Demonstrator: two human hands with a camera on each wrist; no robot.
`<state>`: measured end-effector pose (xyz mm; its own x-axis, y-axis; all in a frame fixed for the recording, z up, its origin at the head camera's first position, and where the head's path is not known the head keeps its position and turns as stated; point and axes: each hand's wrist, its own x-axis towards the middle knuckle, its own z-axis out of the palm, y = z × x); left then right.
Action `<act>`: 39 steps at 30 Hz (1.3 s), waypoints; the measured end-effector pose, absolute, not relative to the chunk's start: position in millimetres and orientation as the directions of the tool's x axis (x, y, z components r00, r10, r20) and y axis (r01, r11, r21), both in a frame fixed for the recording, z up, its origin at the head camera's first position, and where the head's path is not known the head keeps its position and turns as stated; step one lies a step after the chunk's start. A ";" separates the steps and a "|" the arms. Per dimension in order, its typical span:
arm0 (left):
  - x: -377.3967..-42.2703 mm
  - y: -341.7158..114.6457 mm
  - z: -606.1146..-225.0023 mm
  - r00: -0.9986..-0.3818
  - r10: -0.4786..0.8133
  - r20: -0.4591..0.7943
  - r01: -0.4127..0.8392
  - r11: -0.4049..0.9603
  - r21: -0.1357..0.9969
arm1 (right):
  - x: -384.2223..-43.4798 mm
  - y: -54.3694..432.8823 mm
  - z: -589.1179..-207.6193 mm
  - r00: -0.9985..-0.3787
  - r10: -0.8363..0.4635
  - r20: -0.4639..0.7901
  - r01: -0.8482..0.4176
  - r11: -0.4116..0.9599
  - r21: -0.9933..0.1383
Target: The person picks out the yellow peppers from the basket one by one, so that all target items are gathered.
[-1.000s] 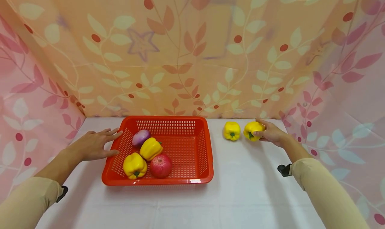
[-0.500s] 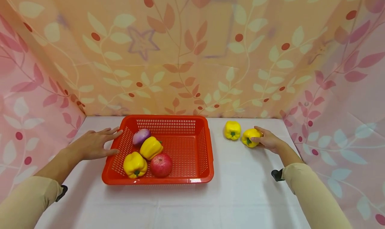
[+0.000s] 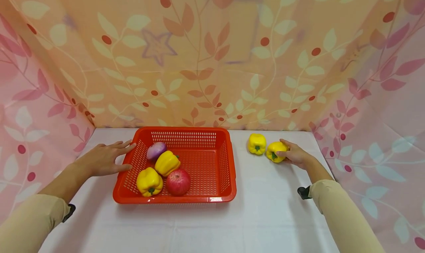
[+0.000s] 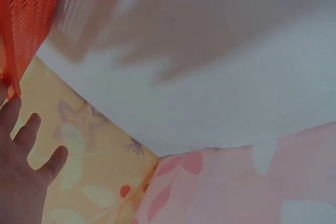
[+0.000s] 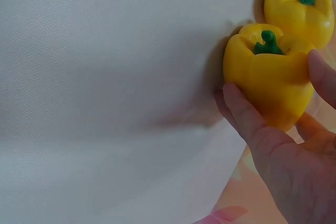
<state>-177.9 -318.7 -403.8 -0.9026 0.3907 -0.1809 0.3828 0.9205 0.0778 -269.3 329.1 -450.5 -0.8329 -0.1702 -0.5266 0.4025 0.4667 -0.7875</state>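
Right hand (image 3: 297,157) is gripping a yellow bell pepper (image 3: 273,149), apparently repositioning it nearer; outspread left hand (image 3: 103,160) is touching the basket (image 3: 176,200).

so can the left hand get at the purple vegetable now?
Probably yes: the left hand is at the left edge of the red basket, and the purple vegetable lies just inside, uncovered; only that edge is between.

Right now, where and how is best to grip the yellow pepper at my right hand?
I would hold the yellow pepper across its bulging near and far sides, from the right, as your right hand does: its stem faces away from that hand, and another pepper sits close on its left.
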 end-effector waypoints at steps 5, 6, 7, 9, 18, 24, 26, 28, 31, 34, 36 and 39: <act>-178.2 -319.2 -402.8 -0.902 0.397 -0.171 0.391 0.918 0.072 | -268.1 330.4 -449.7 -0.835 -0.174 -0.521 0.396 0.468 -0.790; -178.2 -319.3 -402.6 -0.902 0.398 -0.169 0.392 0.917 0.073 | -267.9 330.5 -449.4 -0.836 -0.175 -0.520 0.394 0.469 -0.791; -177.9 -319.2 -402.7 -0.902 0.399 -0.166 0.392 0.917 0.073 | -267.7 330.4 -449.0 -0.836 -0.176 -0.519 0.393 0.468 -0.792; -177.3 -319.0 -402.6 -0.903 0.397 -0.165 0.389 0.918 0.077 | -268.2 330.4 -449.2 -0.838 -0.172 -0.517 0.387 0.480 -0.787; -176.0 -317.5 -401.9 -0.903 0.396 -0.164 0.387 0.918 0.086 | -271.6 323.7 -436.3 -0.836 -0.078 -0.543 0.359 0.671 -0.648; -176.4 -318.3 -404.6 -0.907 0.385 -0.169 0.377 0.923 0.081 | -277.3 310.3 -413.0 -0.897 -0.058 -0.438 0.254 0.742 -0.620; -176.6 -318.5 -405.8 -0.908 0.384 -0.170 0.376 0.923 0.081 | -277.5 304.1 -405.8 -0.913 -0.061 -0.404 0.224 0.753 -0.619; -176.5 -318.2 -406.5 -0.908 0.382 -0.170 0.373 0.924 0.083 | -277.3 297.1 -400.3 -0.922 -0.071 -0.380 0.199 0.755 -0.624; -176.2 -318.8 -406.8 -0.909 0.381 -0.168 0.371 0.925 0.084 | -276.7 288.0 -394.5 -0.928 -0.100 -0.358 0.163 0.757 -0.633; -176.0 -318.6 -406.7 -0.909 0.382 -0.165 0.372 0.924 0.089 | -276.4 280.1 -390.2 -0.932 -0.124 -0.340 0.131 0.760 -0.637; -175.9 -318.5 -406.4 -0.909 0.383 -0.163 0.373 0.923 0.091 | -275.4 273.3 -385.8 -0.938 -0.146 -0.314 0.097 0.761 -0.642; -175.7 -318.5 -406.5 -0.910 0.382 -0.161 0.371 0.924 0.095 | -272.3 257.9 -376.2 -0.944 -0.196 -0.266 0.032 0.748 -0.663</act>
